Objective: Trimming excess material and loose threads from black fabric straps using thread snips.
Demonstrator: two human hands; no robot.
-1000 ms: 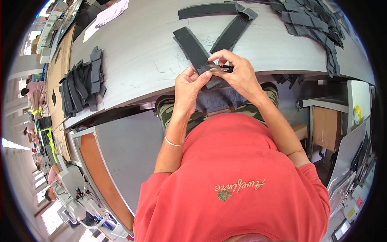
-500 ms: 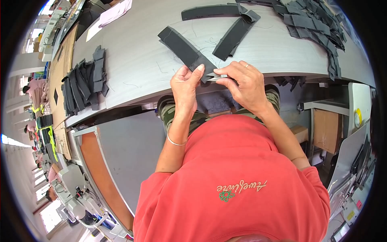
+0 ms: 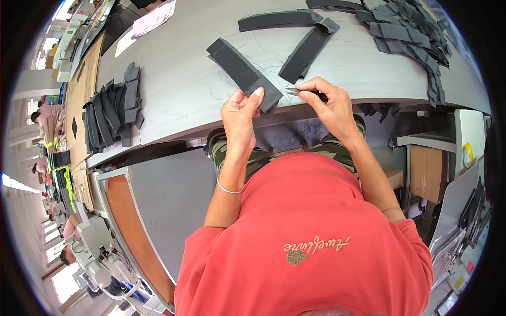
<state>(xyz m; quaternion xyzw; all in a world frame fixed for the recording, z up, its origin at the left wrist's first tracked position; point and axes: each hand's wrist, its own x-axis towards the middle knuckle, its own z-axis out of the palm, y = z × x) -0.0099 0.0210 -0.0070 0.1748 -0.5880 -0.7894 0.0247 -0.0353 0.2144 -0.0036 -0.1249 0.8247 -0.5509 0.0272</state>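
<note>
My left hand (image 3: 240, 117) pinches the near end of a dark grey fabric strip (image 3: 234, 66) between thumb and fingers. The strip slants away to the far left over the table (image 3: 174, 73), with loose threads around it. My right hand (image 3: 334, 108) is closed around a pair of thread snips (image 3: 293, 91), whose pointed metal tips stick out toward the strip's end, a little apart from it. Two more strips lie beyond my hands: one slanting (image 3: 305, 52), one crosswise (image 3: 274, 20). Their ends meet.
At the far right is a heap of grey strips (image 3: 406, 37), partly hanging toward the near edge. Several strips (image 3: 108, 113) lie side by side at the left. Pinkish papers (image 3: 153, 21) lie at the far left. A cardboard box (image 3: 426, 171) stands below the table.
My right hand has drawn back to the right, taking the snips off the strip's end. The left hand keeps its hold, and that end now shows flat.
</note>
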